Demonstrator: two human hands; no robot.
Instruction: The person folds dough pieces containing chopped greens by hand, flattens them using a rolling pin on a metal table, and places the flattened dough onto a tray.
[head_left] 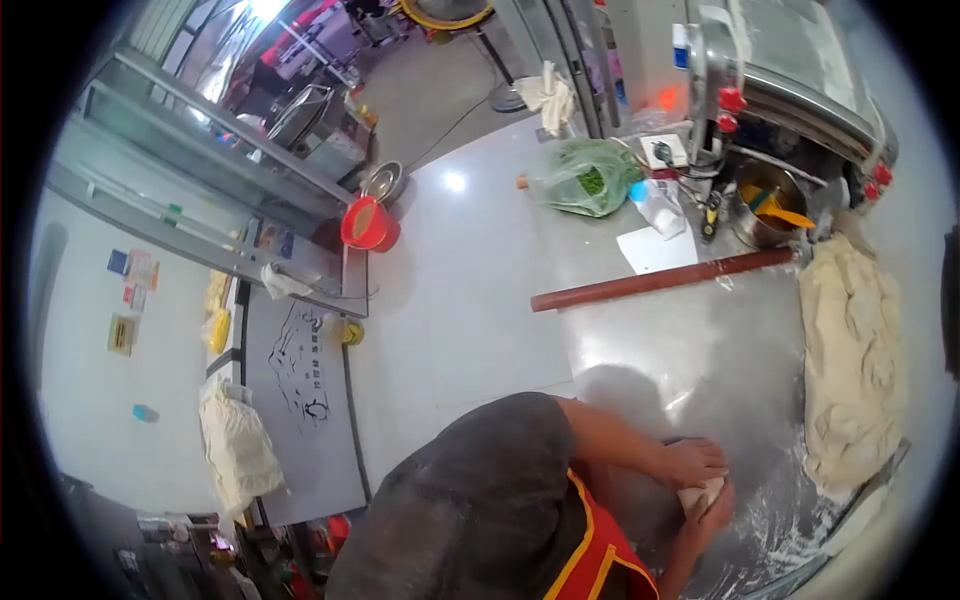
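On the metal worktop (625, 345), my two hands are together near the lower right. My left hand (697, 462) lies with bent fingers over the top of a small pale piece of dough (702, 492). From below, my right hand (711, 515) curls around the same piece, partly hiding it. A long mass of dough (853, 365) rests to the right, past my hands. Loose white flour (775, 525) is smeared on the worktop beside my right hand.
Across the worktop lies a long brown rolling pin (660, 280). Behind it are a green plastic bag of greens (590, 180), a steel pot (768, 205) with an orange-handled utensil, and a machine (810, 85). A red bowl (370, 225) stands at the left.
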